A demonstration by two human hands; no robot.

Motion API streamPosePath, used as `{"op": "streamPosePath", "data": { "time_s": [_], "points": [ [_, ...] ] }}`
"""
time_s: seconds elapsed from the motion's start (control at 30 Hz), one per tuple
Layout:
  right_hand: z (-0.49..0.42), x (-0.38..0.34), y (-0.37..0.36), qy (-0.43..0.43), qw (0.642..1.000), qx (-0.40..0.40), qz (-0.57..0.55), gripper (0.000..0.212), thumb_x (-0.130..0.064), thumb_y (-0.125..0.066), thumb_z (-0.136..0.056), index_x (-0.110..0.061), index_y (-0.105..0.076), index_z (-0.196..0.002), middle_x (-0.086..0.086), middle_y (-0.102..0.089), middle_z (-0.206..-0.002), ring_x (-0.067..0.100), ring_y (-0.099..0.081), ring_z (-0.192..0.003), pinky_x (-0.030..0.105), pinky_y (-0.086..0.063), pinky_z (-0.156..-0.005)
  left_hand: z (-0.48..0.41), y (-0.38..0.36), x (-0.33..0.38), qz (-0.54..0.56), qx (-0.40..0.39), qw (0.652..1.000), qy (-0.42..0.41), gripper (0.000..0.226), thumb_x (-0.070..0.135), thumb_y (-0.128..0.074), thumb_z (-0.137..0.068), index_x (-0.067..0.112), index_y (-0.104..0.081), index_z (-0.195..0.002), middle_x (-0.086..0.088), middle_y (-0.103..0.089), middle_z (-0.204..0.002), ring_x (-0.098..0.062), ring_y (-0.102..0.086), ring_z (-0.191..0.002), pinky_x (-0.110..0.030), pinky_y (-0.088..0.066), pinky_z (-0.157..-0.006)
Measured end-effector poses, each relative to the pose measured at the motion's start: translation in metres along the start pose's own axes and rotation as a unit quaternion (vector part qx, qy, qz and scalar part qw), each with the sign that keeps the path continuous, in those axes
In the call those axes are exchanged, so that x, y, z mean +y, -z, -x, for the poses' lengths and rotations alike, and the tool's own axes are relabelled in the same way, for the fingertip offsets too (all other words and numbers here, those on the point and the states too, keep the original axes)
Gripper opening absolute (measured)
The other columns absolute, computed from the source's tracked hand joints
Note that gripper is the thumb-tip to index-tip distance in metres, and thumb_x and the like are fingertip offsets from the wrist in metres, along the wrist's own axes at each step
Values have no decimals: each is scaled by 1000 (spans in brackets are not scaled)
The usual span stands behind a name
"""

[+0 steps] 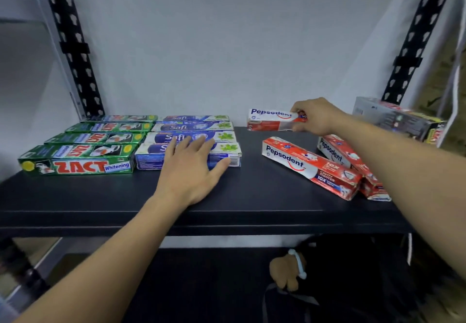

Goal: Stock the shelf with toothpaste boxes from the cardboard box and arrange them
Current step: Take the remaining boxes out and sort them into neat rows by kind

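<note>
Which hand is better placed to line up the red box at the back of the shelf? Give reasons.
Right. The right hand grips that red box; the left hand rests flat on the blue boxes, farther away.

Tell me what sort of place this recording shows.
Probably a shop or stockroom: Zact boxes and Safi boxes lie in neat rows on a black shelf between slotted metal uprights.

A dark shelf [252, 196] is carrying toothpaste boxes. At the left, four green Zact boxes [78, 163] are lying side by side, near to far, with four blue Safi boxes [191, 127] just to their right. Toward the right, two red Pepsodent boxes [310, 168] are lying askew, a third Pepsodent box [267, 120] is sitting farther back, and a grey box [393, 118] is sitting far right
</note>
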State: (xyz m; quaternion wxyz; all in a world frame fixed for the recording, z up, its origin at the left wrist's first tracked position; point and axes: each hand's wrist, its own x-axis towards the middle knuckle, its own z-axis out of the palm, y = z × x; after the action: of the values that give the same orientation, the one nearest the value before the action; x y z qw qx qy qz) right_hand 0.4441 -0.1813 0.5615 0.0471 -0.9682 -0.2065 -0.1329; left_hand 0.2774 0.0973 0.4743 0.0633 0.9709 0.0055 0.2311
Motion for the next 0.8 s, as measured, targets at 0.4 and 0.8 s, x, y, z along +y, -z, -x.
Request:
{"op": "streamPosePath", "data": {
  "time_s": [0.4,0.8],
  "points": [
    [-45,-12,-36,-22,996,-86,21,60,-36,-66,-92,-29,-44,-147,6,-45,-149,29,-42,-133,41,-35,-111,-1,-1,0,-27,2,1000,2,82,76,-14,-85,31,-36,-150,9,-36,-156,-18,-24,-147,-42,-11,-121],
    [-67,-23,-52,-41,997,-58,-2,57,-25,-63,-95,-30,-41,-148,10,-42,-150,32,-43,-133,38,-36,-110,-1,-1,1,-36,0,999,7,83,77,-12,-84,33,-33,-151,12,-34,-156,-15,-22,-147,-41,-10,-122]
  ]
}}
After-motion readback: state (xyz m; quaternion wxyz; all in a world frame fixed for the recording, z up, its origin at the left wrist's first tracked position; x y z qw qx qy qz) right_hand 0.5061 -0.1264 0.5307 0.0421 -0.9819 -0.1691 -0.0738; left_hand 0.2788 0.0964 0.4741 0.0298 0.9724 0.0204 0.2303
